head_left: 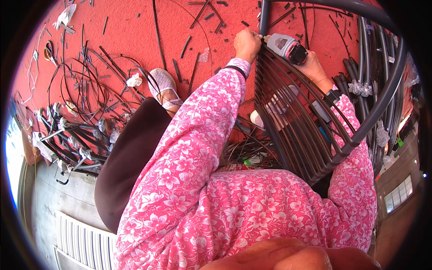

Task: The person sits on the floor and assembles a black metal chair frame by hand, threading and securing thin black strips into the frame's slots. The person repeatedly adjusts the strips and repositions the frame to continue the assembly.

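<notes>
1. Gripping a grey power tool [283, 45], the person's right hand [315, 72] is wrapping round the grip from the right; the tool's body is hiding the fingertips from me.

2. Just beside the tool's nose, the left hand [247, 45] is resting at the frame's tube, fingers bent and lying together; I cannot tell whether they are pinching anything.

3. The dark tubular frame [264, 18], strung with close rows of brown strands [297, 135], is leaning above the red carpet [121, 27], right of its middle, its near end reaching toward the pink floral shirt [252, 193]. The nose is pointing at its left-hand tube, near the upper end of the rows.

4. One pale shoe [164, 85] is standing on the carpet left of the frame; another [281, 101] is showing between the strands.

5. Toward the carpet's left edge, loose black coils [85, 85] are sprawling, with scissors [48, 51] lying beyond them.

6. Along its right edge, bundled dark tubes [364, 49] are lying side by side.

7. Short black offcuts [185, 47] are littering the carpet's far side.
</notes>
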The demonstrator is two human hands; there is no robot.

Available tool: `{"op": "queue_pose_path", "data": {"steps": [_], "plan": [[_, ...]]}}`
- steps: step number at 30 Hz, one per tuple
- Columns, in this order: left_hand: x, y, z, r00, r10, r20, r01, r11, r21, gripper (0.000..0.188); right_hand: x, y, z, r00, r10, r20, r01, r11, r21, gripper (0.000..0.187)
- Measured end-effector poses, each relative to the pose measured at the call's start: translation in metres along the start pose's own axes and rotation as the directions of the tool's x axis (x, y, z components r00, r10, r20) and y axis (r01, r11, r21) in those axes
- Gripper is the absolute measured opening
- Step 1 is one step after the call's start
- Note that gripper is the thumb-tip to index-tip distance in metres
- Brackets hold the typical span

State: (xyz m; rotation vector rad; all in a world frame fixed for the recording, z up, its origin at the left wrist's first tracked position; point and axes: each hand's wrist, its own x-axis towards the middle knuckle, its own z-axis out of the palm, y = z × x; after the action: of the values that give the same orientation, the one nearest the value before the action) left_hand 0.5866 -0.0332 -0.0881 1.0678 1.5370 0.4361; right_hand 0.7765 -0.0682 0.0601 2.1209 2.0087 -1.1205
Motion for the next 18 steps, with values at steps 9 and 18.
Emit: {"op": "queue_pose_path", "data": {"steps": [9,18], "plan": [[0.004,-0.006,0.005,1.0,0.018,-0.02,-0.017,1.0,0.018,0.024,0.005,-0.004,-0.004,0.999,-0.029,0.041,0.03,0.999,-0.028,0.046],[0.01,-0.018,0.01,0.995,0.087,-0.048,-0.088,0.996,-0.005,0.025,0.006,-0.01,-0.001,0.996,-0.09,-0.014,0.087,0.988,-0.127,0.046]]}}
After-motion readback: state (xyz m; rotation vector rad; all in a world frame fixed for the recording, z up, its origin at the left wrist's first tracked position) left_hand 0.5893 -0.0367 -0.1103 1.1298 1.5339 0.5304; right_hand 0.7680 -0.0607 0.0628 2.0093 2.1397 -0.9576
